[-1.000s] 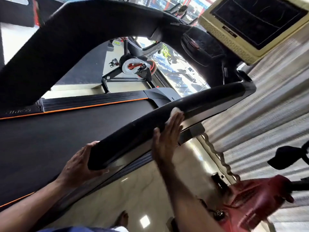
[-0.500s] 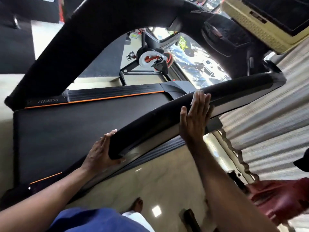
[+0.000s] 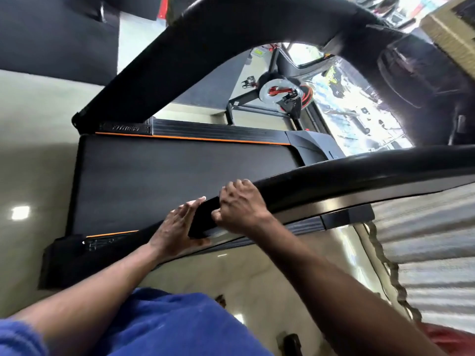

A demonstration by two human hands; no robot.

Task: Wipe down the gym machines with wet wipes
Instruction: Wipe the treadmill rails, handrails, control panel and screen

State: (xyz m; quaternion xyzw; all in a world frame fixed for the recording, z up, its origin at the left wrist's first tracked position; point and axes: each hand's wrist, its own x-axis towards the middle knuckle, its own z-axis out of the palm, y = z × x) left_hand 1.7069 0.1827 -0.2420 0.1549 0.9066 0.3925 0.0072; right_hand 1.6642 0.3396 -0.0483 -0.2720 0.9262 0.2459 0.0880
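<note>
Treadmill fills the view, its black belt edged w/ orange trim, far rail arching over it & near rail running from the R edge down to its end cap near centre. L hand lies flat w/ straight fingers against that end of the near rail; R hand sits just beside it, fingers curled over the top of the rail, gripping it. Wipe not visible — can't tell if it's under the R hand.
</note>
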